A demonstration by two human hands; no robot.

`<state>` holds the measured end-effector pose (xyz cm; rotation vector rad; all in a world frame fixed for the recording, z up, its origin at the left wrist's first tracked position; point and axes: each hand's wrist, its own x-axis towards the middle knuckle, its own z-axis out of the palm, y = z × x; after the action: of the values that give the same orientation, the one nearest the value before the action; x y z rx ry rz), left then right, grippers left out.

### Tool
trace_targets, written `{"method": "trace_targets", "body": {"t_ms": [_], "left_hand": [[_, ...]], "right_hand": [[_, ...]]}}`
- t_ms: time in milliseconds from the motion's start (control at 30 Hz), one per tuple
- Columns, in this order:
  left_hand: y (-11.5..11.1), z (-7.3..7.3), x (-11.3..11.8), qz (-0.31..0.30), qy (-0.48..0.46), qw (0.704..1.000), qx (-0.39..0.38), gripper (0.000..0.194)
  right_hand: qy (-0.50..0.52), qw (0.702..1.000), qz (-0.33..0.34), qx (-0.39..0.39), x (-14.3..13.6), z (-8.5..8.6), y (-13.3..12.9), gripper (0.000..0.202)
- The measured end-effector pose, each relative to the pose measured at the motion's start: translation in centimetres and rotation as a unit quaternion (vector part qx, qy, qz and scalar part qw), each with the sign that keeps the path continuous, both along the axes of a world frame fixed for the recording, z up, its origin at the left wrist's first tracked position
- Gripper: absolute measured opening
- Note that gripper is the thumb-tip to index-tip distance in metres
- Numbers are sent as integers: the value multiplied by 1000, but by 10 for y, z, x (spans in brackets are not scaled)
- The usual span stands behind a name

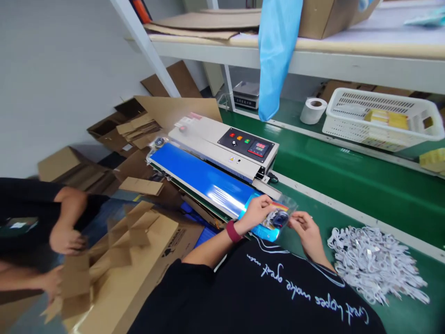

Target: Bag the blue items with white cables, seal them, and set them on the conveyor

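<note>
Between my two hands is a clear plastic bag (279,217) with a dark item, a white cable and an orange-yellow strip inside. My left hand (257,211), below a red wristband, pinches the bag's left side. On the bag's right edge, the fingers of my right hand (306,227) are closed. The bag is over the near end of a blue conveyor belt (201,174). Along the belt runs a band sealing machine (225,144) with coloured buttons and a lit red display. A pile of white cables (377,264) lies to the right of my right hand.
A co-worker's hands (69,241) are at a large open carton (139,260) on the left. Behind the machine are a white basket (382,118), a label roll (313,110) and a scale (246,94). Blue cloth (280,55) hangs from the shelf (347,58).
</note>
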<state>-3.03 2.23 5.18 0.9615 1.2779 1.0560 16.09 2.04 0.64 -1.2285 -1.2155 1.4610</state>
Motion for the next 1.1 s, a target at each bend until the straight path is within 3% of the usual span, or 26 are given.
{"method": "trace_targets", "body": {"t_ms": [133, 267, 333, 500, 633, 733, 800, 867, 967, 1100], "left_hand": [[-4, -7, -31, 3, -22, 1000, -3, 29], [-6, -8, -55, -27, 8, 999, 18, 25], [-7, -10, -62, -16, 53, 997, 44, 22], [-9, -28, -67, 123, 119, 978, 121, 18], [-7, -47, -75, 153, 100, 976, 114, 18], [0, -56, -84, 125, 63, 986, 93, 19], [9, -59, -87, 106, -33, 994, 3, 23], [19, -60, -86, 100, -138, 980, -101, 26], [30, -59, -83, 100, -210, 959, -161, 31], [32, -57, -82, 59, -224, 960, -160, 32]], "right_hand": [[14, 999, -33, 17, -43, 5, -1, 25], [-18, 998, -16, 64, -60, 9, 1, 17], [-57, 990, -32, 128, -65, 9, 0, 15], [-162, 909, -102, 370, -78, 4, -5, 7], [-219, 883, -121, 397, -86, -7, -7, 9], [-232, 904, -116, 340, -93, -15, -7, 9], [-175, 952, -127, 217, -100, -20, -5, 13], [-67, 985, -143, 76, -107, -22, -1, 18], [58, 983, -169, -33, -113, -21, 7, 20], [94, 975, -186, -70, -114, -14, 15, 22]]}}
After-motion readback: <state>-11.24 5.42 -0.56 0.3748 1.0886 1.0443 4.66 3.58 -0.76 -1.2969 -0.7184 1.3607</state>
